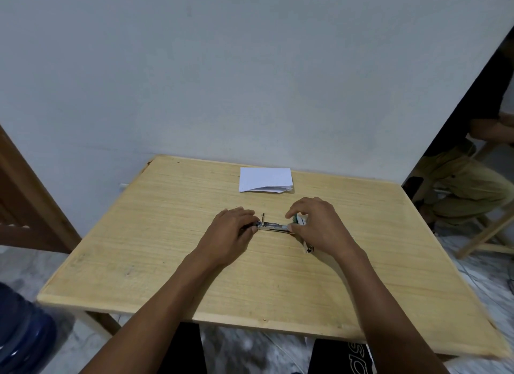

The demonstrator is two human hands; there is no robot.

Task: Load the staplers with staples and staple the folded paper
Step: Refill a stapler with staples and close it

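We judge this to be the loading step, with nothing stapled yet. On the pale wooden counter [167, 262] the folded paper [264, 178] lies untouched at twelve o'clock, near the far edge. Our left hand [232, 229] pinches the rear end of the stapler [274, 226], which lies opened out flat at the centre. Our right hand [319, 226] curls around a small green box [299, 220] – staples, probably – at the stapler's three o'clock end. A metal piece [308, 248] peeks out at four o'clock, perhaps a second stapler; we cannot tell. Next we need a strip seated squarely in the channel, then the top closed.

A plain grey wall [250, 67] backs the counter. A seated person [467, 178] is at three o'clock – and a blue water bottle [22, 332] at seven.
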